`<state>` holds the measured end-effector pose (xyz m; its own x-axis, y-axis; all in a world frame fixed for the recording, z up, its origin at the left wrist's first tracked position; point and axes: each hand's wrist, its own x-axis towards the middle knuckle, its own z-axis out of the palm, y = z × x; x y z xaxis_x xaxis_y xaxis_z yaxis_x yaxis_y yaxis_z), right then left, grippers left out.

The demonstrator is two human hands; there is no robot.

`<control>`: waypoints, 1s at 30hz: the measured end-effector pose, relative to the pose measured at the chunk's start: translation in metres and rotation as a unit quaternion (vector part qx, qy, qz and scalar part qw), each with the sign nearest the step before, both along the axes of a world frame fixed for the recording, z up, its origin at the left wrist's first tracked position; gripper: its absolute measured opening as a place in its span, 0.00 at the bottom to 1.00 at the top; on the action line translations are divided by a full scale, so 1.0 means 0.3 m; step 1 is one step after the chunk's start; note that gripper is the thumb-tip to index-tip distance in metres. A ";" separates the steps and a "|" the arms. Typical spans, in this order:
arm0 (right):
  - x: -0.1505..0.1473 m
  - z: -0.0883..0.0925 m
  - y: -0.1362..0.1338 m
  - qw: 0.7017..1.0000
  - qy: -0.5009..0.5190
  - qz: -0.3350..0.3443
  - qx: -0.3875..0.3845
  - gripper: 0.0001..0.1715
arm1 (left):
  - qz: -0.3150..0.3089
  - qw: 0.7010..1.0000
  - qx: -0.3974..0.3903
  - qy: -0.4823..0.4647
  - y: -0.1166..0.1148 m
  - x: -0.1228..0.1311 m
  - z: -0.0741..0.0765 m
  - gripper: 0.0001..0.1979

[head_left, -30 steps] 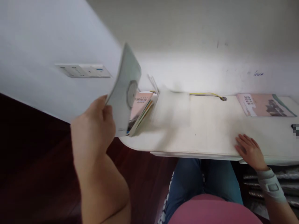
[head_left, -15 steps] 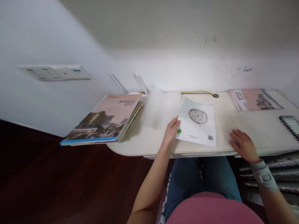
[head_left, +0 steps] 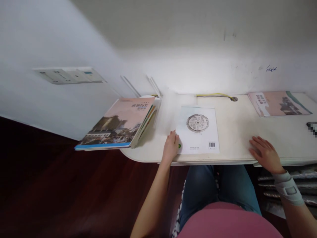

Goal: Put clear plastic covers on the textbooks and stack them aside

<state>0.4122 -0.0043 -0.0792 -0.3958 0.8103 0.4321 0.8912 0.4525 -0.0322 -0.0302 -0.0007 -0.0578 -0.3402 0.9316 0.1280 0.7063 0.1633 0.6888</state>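
Note:
A thin book (head_left: 201,137) lies back cover up on the white desk, showing a round grey emblem and a barcode. My left hand (head_left: 170,145) is closed at its lower left edge, with curled fingers partly covering a green round mark; the thumb's grip is partly hidden. Resting on the desk to the right of the book, apart from it, is my right hand (head_left: 265,153), empty with its fingers stretched out. A grey wrist band (head_left: 288,188) wraps that wrist.
A stack of books (head_left: 116,124) with a pink cover on top stands at the left, overhanging the desk's (head_left: 235,132) edge. Another pink-covered book (head_left: 279,103) lies at the back right. A yellow cable (head_left: 215,95) runs along the wall to a hole. A wall socket panel (head_left: 70,75) is at left.
My left hand has moved left and brought the book with it; the tilted book now lies straighter and flatter on the desk. The view has shifted slightly. My right hand stays resting on the desk.

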 end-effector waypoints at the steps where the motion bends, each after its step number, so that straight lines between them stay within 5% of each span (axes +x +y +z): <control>1: -0.001 0.001 0.000 1.000 0.002 0.000 0.000 0.22 | 0.000 1.000 -0.003 0.004 -0.005 -0.005 0.002 0.23; 13: 0.004 -0.005 0.002 1.000 0.003 -0.002 -0.003 0.22 | 0.026 0.993 -0.047 0.108 -0.023 -0.017 0.025 0.23; 21: 0.007 -0.006 0.000 1.000 0.006 0.001 -0.003 0.22 | 0.086 0.967 -0.078 0.228 -0.080 0.089 0.057 0.27; 30: -0.001 0.002 -0.004 1.000 0.005 -0.001 0.001 0.22 | 0.100 0.968 -0.066 0.222 -0.090 0.088 0.022 0.26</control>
